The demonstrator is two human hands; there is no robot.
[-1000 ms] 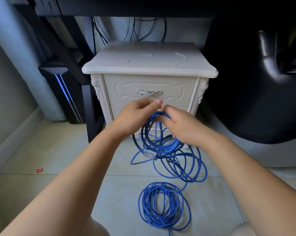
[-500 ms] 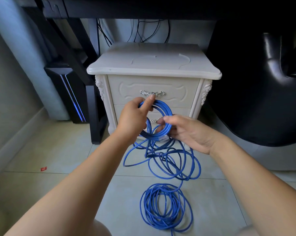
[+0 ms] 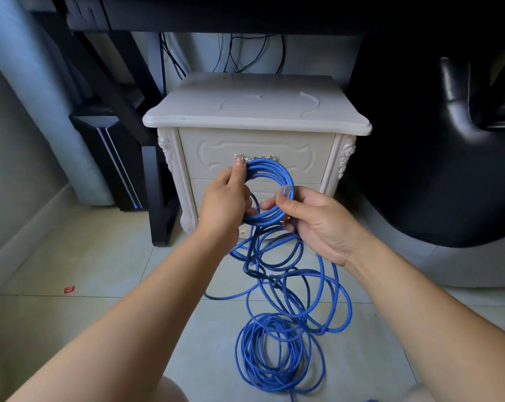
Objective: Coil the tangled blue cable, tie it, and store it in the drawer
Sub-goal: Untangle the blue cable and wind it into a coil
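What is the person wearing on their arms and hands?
Nothing. The left hand and right hand are bare: no gloves, rings or watch show. The left arm and right arm are bare too, with no sleeves in view.

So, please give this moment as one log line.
left hand: grips blue cable coil; right hand: pinches clear plastic plug; rest: loose on floor; white drawer: closed

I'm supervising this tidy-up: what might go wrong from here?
1. Much of the round blue cable lies in crossed loops on the tiled floor; pulling may tighten a knot.
2. The left hand and right hand both hold the small coil, so opening the shut cream drawer means letting go; turns may spring apart.
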